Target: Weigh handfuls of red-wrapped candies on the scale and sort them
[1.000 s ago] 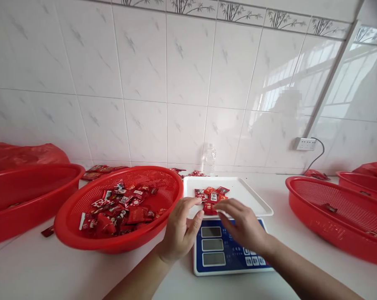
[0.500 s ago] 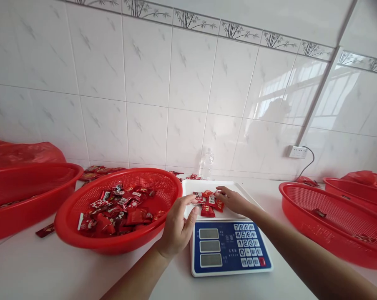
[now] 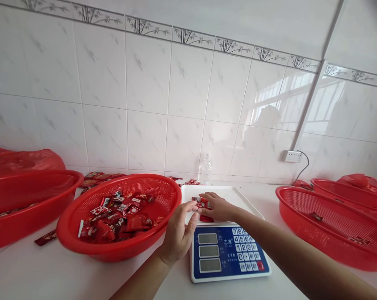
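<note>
A scale with a white weighing tray (image 3: 235, 199) and a blue keypad panel (image 3: 222, 255) stands in front of me. Several small red wrapped sweets (image 3: 198, 202) lie on the tray's left half. My right hand (image 3: 218, 207) is laid over them with its fingers stretched out, hiding most of the pile. At the tray's left edge is my left hand (image 3: 177, 231), its fingers bent and the thumb apart. Its fingertips are close to the sweets; whether they touch is unclear. Left of it stands a red perforated basket (image 3: 113, 254) holding many wrapped sweets.
Another red basket (image 3: 28, 221) stands at the far left, with a red plastic bag (image 3: 26, 160) behind it. To the right is a red basket (image 3: 329, 250) with a few sweets. A clear bottle (image 3: 206, 168) stands by the wall, below a socket strip (image 3: 292, 156).
My right hand has moved left and come down over the sweets on the tray, covering most of them. My left hand has stayed near the tray's edge. The view has shifted slightly.
</note>
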